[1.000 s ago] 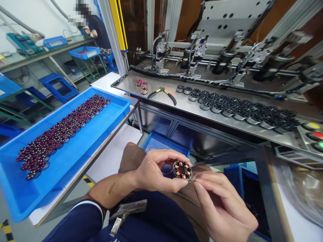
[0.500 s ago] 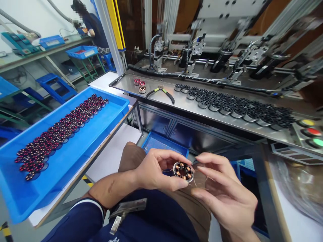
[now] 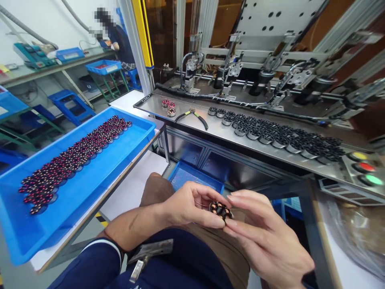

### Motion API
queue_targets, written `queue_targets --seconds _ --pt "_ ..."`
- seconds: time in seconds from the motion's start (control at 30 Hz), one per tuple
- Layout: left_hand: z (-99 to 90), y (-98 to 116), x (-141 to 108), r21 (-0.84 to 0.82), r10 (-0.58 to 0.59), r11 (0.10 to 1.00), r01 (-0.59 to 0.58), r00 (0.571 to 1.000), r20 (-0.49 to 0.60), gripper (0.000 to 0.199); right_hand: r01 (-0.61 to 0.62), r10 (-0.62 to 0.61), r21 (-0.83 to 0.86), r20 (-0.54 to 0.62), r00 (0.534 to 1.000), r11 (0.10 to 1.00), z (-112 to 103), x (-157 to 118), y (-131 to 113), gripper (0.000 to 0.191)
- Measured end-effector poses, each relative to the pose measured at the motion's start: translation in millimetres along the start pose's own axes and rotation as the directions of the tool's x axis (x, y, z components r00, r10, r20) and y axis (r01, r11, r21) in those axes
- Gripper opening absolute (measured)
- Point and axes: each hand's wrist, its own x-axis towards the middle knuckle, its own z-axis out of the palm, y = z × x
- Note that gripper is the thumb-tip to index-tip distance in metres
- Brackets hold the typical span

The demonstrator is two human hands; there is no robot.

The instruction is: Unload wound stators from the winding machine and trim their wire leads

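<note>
Above my lap my left hand (image 3: 188, 206) holds a small round motor stator (image 3: 221, 210) between thumb and fingers. Copper windings ring its dark centre, and thin wire ends stick out on the left. My right hand (image 3: 264, 235) is closed against the stator's right side, with fingertips at its upper and lower edges; any wire between them is hidden. Ahead on the metal ledge lie cutting pliers (image 3: 192, 115) with black and green handles. Left of them stand several stators with red and copper parts (image 3: 171, 111).
At left, a blue tray (image 3: 132, 146) carries rows of wound stators (image 3: 81, 150). Dark unwound cores (image 3: 266, 134) line the machine ledge, near lit buttons (image 3: 367, 166) at right. A blue bin (image 3: 195, 178) sits below the ledge. Another person (image 3: 118, 40) works far back left.
The stator has tilted and dropped slightly in my left hand. My right fingers have moved in from beside it to touch its right edge. The view has shifted a little.
</note>
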Motion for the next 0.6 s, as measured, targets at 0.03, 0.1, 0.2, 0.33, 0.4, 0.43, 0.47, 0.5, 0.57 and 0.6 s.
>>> queue_targets --seconds 0.03,0.1,0.2,0.33,0.4,0.43,0.47,0.5,0.57,0.6 --pt "0.4 -1.5 0.7 0.009 0.022 1.000 -0.022 1.000 0.000 0.056 0.012 -0.015 -0.085 -0.025 1.000 0.996 0.9 -2.8 -3.1 0.015" --pt "1.9 -5.1 2.4 0.056 0.134 0.989 -0.135 0.991 0.011 0.056 0.012 -0.033 -0.219 -0.094 0.995 0.976 4.1 -8.7 -8.7 0.019" --pt "5.4 -11.0 5.6 0.193 0.457 0.868 -0.457 0.888 0.049 0.047 -0.029 -0.042 -0.322 -0.212 0.976 0.946 11.4 -16.1 -14.1 0.025" --pt "7.8 -17.6 9.5 0.360 0.772 0.569 -0.740 0.631 0.078 0.041 -0.074 -0.041 -0.369 -0.295 0.955 0.927 20.6 -20.1 -17.9 0.032" --pt "7.5 -19.6 10.4 0.434 0.824 0.470 -0.768 0.558 0.095 0.040 -0.111 0.001 -0.342 -0.306 0.952 0.933 25.0 -20.0 -20.5 0.033" --pt "7.2 -20.2 10.5 0.465 0.838 0.437 -0.770 0.537 0.102 0.039 -0.135 0.029 -0.322 -0.313 0.949 0.937 27.6 -19.5 -22.1 0.033" --pt "6.9 -20.7 10.4 0.488 0.848 0.411 -0.770 0.519 0.105 0.038 -0.160 0.055 -0.301 -0.330 0.942 0.940 30.7 -18.9 -23.8 0.032" --pt "6.8 -21.1 10.3 0.503 0.857 0.391 -0.771 0.504 0.106 0.038 -0.188 0.079 -0.276 -0.361 0.929 0.943 34.1 -18.2 -25.5 0.031" --pt "7.1 -21.9 10.0 0.518 0.873 0.363 -0.775 0.477 0.102 0.038 -0.242 0.128 -0.209 -0.443 0.887 0.948 41.4 -16.5 -28.1 0.028" --pt "7.4 -22.5 10.0 0.520 0.878 0.357 -0.776 0.469 0.097 0.038 -0.262 0.153 -0.169 -0.478 0.865 0.950 44.6 -15.8 -28.7 0.026"
